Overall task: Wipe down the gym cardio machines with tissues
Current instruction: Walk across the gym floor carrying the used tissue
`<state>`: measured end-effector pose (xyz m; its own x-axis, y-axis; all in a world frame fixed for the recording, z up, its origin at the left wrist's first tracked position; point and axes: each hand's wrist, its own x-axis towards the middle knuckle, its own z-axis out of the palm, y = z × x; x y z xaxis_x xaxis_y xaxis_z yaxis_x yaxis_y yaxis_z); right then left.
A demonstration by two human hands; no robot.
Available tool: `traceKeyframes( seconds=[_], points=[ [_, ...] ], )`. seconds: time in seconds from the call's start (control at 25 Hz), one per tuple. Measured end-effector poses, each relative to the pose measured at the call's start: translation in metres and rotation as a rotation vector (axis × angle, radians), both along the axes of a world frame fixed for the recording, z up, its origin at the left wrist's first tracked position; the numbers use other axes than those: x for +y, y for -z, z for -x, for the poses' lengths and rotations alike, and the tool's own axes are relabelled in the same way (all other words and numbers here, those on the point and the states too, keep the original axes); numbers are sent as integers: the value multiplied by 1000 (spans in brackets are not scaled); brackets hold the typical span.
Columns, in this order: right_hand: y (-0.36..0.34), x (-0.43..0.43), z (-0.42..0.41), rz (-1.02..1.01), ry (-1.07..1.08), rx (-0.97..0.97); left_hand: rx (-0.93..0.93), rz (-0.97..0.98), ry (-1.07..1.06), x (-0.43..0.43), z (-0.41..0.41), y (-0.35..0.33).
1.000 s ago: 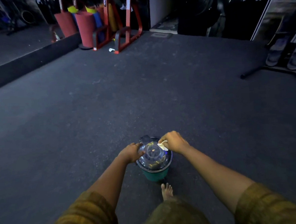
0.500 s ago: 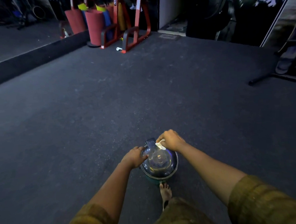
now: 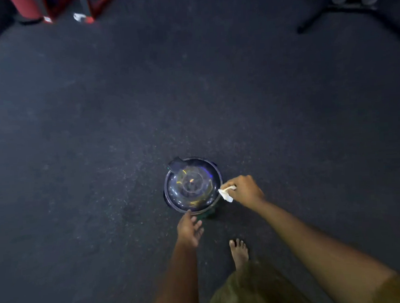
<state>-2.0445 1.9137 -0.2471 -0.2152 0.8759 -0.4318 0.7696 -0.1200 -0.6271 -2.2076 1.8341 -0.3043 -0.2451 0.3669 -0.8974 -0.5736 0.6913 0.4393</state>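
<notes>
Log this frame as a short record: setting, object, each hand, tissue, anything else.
setting: dark floor
object: green bin with shiny domed lid
right hand: pinches the tissue at the lid's right rim
left hand: open, at the lid's near rim; contact unclear
other: bare foot on the floor, near side of the bin

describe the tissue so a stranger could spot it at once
On the dark floor stands a round bin with a shiny domed lid. At its right edge, the right hand pinches a small crumpled tissue, the only white thing beside it.
</notes>
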Motion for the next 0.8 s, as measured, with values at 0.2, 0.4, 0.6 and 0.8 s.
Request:
traceKeyframes(
  seconds=[0.2,0.4,0.6,0.8],
  points=[
    [123,10,-25,104,195,14,-240,144,-290,33,-15,133],
    [203,22,-36,129,201,24,-285,165,-499,70,-25,219],
    [228,22,-31,182,245,1,-356,153,-679,75,-23,228],
    [226,24,-30,211,263,6,-343,137,-761,75,-28,211]
  ],
)
